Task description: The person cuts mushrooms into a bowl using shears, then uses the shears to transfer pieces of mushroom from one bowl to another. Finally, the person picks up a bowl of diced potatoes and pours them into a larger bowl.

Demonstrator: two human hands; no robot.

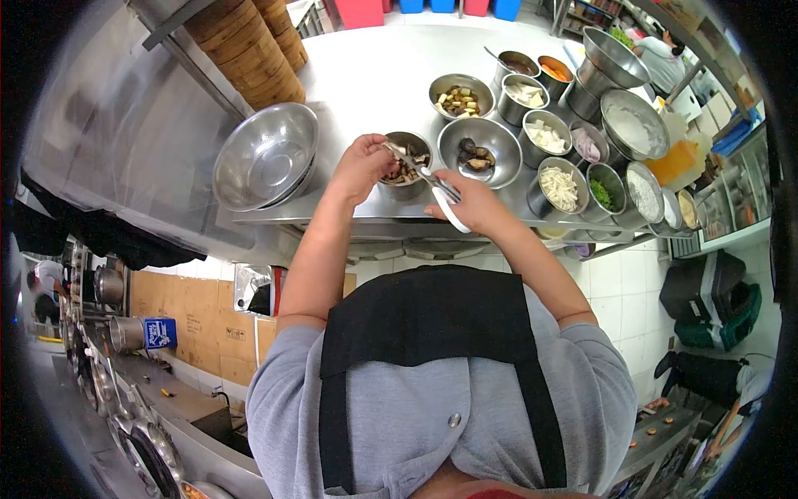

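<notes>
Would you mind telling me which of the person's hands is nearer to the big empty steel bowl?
Left. The left hand grips the rim of a small bowl just beside the big empty bowl; the right hand, holding scissors, lies farther off.

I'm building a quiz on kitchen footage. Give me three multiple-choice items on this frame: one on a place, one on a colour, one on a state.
1. Where is the big empty bowl?
A. left of the hands
B. right of the hands
C. on the floor

2. What colour is the apron?
A. white
B. black
C. red

3. What is the right hand doing?
A. hanging free
B. resting flat on the counter
C. holding scissors over a small bowl

Answers:
1 A, it sits at the counter's left end, beyond the left hand.
2 B, the bib and straps are black over a grey shirt.
3 C, the blades reach over the bowl, the white handle in the hand.
</notes>
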